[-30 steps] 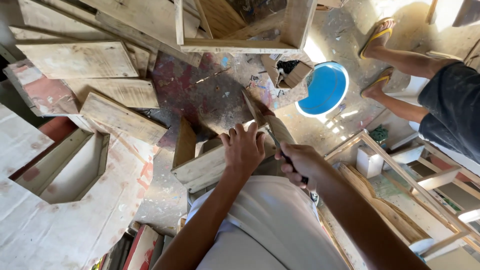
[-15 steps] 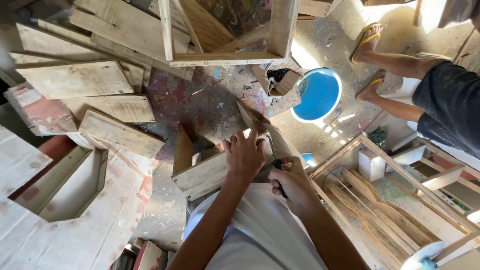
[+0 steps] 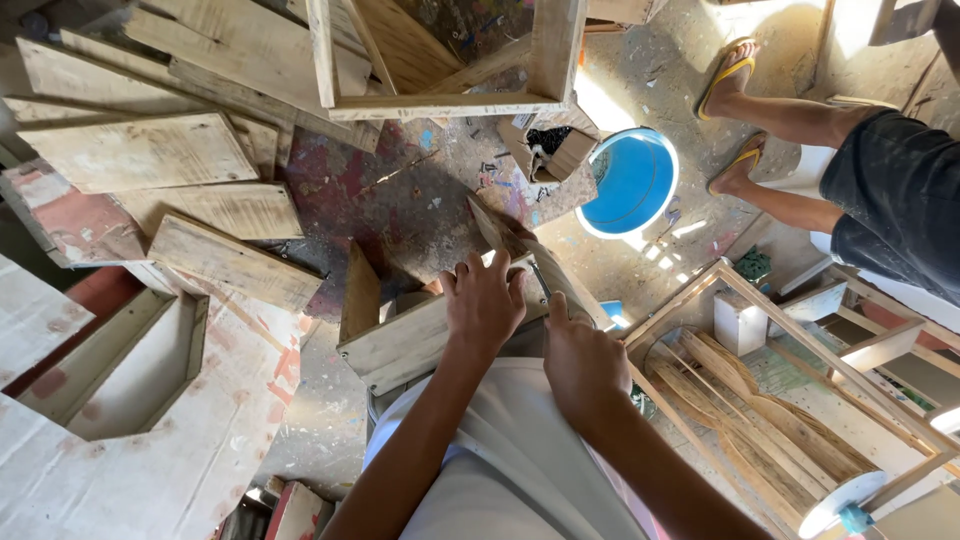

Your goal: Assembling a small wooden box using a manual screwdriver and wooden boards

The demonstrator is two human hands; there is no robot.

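Note:
My left hand [image 3: 485,300] presses down on a narrow wooden strip [image 3: 505,232] that lies tilted across a pale wooden box frame [image 3: 405,345] in front of me. Just to its right, my right hand [image 3: 580,362] is closed on a thin dark tool [image 3: 540,278]. The tool's tip points at the strip, next to my left fingers. I cannot tell what kind of tool it is. Both forearms reach out over my white shirt.
A blue bucket [image 3: 635,182] stands on the paint-stained floor beyond the strip, with a small cardboard box [image 3: 548,150] beside it. Another person's legs in yellow sandals [image 3: 735,75] stand at the upper right. Loose planks [image 3: 140,150] lie left, an open frame [image 3: 440,100] ahead, slatted frames [image 3: 800,400] right.
My right hand has drawn back a little toward me along the strip with the tool. My left hand stays pressed in place. The view has shifted slightly.

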